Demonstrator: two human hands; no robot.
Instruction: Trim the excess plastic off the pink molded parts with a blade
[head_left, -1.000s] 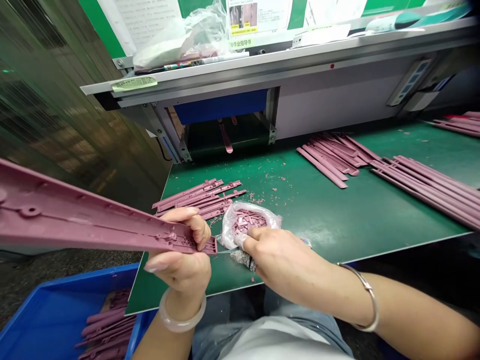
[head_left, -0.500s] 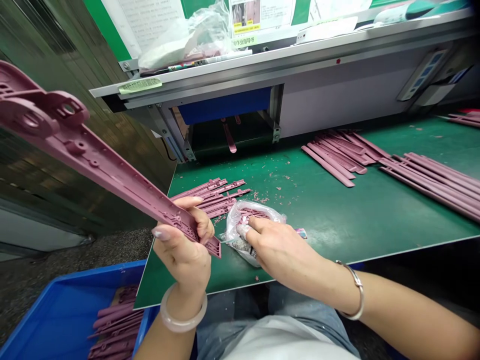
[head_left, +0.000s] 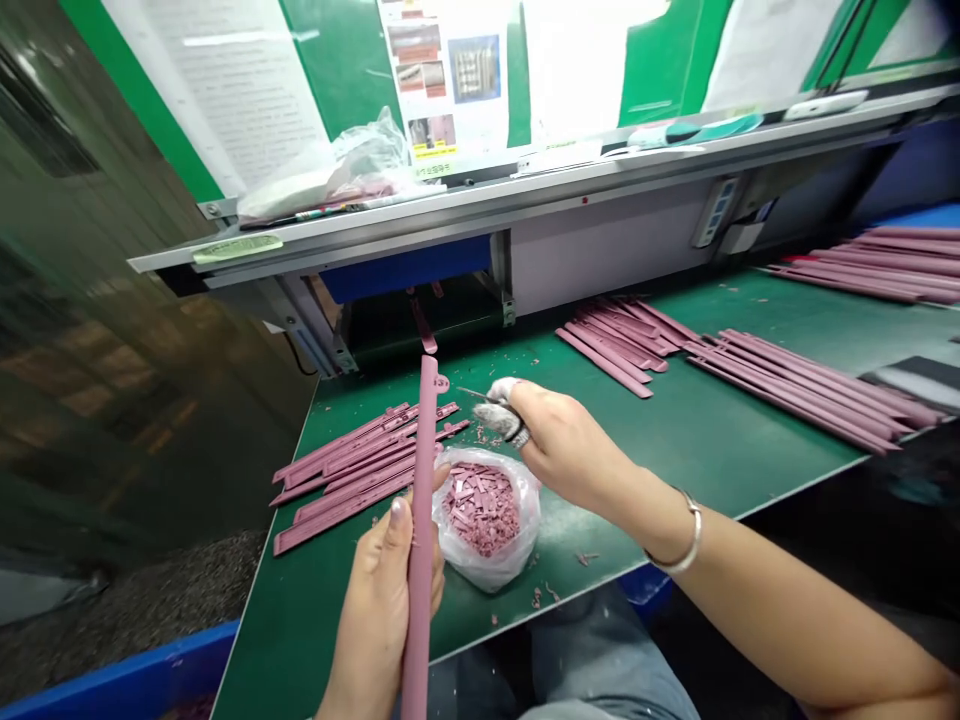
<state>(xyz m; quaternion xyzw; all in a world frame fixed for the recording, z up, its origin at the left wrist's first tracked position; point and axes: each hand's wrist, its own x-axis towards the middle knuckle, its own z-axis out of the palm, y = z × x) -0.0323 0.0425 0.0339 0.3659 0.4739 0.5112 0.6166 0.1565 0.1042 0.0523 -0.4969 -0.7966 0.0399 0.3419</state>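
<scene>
My left hand [head_left: 394, 570] is wrapped round a long pink plastic strip [head_left: 423, 510], which stands nearly upright with a small ringed tab [head_left: 441, 383] near its top. In my right hand [head_left: 551, 425], whose fingertips wear white and grey coverings, is a thin-bladed knife [head_left: 474, 393]; most of its handle is hidden. The blade points left, a short way from the tab. Between my hands and below them, a clear plastic bag [head_left: 529, 525] stands open, full of pink plastic scraps [head_left: 480, 505].
Several pink strips [head_left: 337, 485] lie on the green table [head_left: 630, 490] behind my left hand. More piles [head_left: 615, 340] and rows [head_left: 802, 385] of them lie to the right. A metal shelf [head_left: 375, 215] crosses the back. A blue bin [head_left: 142, 670] is at lower left.
My left hand has swung the strip from a leftward slant to nearly upright, its smooth side now showing. My right hand has come up out of the scrap bag, and the knife now shows clearly.
</scene>
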